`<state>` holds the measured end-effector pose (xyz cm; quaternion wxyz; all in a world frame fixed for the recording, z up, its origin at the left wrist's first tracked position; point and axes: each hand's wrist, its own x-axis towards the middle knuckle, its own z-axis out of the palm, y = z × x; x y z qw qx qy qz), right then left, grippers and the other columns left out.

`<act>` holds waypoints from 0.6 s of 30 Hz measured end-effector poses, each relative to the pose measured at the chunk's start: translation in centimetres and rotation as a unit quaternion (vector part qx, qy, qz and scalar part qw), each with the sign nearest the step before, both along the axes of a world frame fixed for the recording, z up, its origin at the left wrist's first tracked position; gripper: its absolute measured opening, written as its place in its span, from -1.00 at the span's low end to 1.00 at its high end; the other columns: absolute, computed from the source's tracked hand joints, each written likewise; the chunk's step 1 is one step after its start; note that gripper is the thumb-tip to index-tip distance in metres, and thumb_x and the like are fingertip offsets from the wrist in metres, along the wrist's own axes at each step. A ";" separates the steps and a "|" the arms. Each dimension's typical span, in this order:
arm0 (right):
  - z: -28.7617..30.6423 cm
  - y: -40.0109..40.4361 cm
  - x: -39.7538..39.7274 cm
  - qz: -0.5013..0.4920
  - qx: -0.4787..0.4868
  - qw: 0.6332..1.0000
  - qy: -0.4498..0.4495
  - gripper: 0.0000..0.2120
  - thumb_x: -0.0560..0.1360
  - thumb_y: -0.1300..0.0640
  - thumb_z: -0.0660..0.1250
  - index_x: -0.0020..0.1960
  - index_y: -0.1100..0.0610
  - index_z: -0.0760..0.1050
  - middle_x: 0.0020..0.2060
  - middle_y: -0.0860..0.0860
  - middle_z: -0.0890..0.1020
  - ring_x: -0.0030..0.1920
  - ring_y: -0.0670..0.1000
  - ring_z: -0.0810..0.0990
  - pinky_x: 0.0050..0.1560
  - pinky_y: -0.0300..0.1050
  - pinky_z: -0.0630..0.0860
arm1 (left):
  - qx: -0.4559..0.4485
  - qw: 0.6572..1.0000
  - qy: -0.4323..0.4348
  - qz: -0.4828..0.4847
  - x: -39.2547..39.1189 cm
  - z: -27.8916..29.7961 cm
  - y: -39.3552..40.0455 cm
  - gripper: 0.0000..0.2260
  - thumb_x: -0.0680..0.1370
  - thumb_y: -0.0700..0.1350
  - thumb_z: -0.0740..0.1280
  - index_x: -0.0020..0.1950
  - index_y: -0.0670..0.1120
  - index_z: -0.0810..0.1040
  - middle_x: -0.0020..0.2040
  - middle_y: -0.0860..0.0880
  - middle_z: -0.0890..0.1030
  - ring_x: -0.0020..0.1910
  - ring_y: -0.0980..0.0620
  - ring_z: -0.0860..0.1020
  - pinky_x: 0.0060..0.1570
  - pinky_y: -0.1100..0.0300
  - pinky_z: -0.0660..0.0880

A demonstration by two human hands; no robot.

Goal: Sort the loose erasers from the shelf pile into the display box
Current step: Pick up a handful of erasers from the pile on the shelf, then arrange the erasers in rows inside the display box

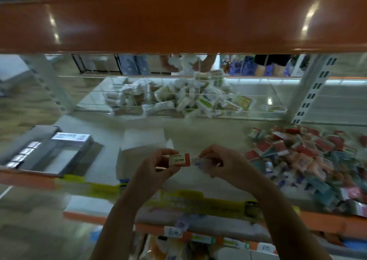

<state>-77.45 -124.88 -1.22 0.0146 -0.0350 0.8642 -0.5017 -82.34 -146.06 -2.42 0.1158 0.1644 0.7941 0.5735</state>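
Both hands meet above the front of the shelf (139,128), just in front of the white display box (127,160). The left hand (156,168) pinches a small rectangular eraser (179,159), white with a red end sleeve, between thumb and curled fingers. The right hand (222,166) pinches a paler, bluish-wrapped eraser (200,163) whose end almost touches the first. To the right of the display box lies the loose pile of erasers (309,160), glossy wrappers in red, teal and pink, heaped unevenly. To the box's left sits a flat grey carton (49,150); behind it a wire basket (178,100) holds soft white packets
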 end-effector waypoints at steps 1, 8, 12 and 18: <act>0.1 -1.2 -0.7 0.001 0.016 1.000 0.009 -0.79 0.46 0.20 0.40 -0.10 -0.08 0.44 -0.20 -0.01 0.64 -0.28 -0.13 0.58 -0.22 -0.18 0.54 | 0.001 1.000 0.001 0.001 -0.4 0.1 -1.3 -0.74 0.45 -0.26 0.42 0.02 0.07 0.54 -0.18 0.05 0.68 -0.18 0.13 0.64 -0.24 0.33 0.53; -0.3 -9.1 -4.9 0.029 0.062 0.997 0.027 -0.87 0.47 0.09 0.38 -0.11 -0.10 0.44 -0.21 -0.11 0.59 -0.26 -0.19 0.56 -0.28 -0.33 0.51 | -0.035 0.997 0.064 0.027 -4.4 0.5 -9.9 -0.75 0.45 -0.22 0.44 0.01 0.09 0.55 -0.15 0.04 0.67 -0.14 0.13 0.63 -0.16 0.21 0.57; -0.9 -12.3 -6.9 0.053 0.119 0.991 0.012 -0.91 0.48 0.03 0.37 -0.06 -0.07 0.47 -0.20 -0.13 0.56 -0.19 -0.13 0.55 -0.18 -0.24 0.50 | -0.046 0.995 0.083 0.018 -6.4 0.0 -13.0 -0.73 0.45 -0.23 0.42 -0.01 0.13 0.53 -0.16 0.16 0.66 -0.14 0.22 0.61 -0.16 0.28 0.56; -1.6 -15.2 -8.6 0.089 0.148 0.985 -0.006 -0.81 0.47 0.05 0.39 0.03 0.12 0.56 -0.15 -0.10 0.55 -0.19 -0.19 0.49 -0.22 -0.46 0.38 | -0.061 0.995 0.085 0.003 -8.4 -0.8 -15.2 -0.70 0.46 -0.21 0.42 0.00 0.18 0.51 -0.14 0.17 0.65 -0.10 0.25 0.60 -0.17 0.29 0.54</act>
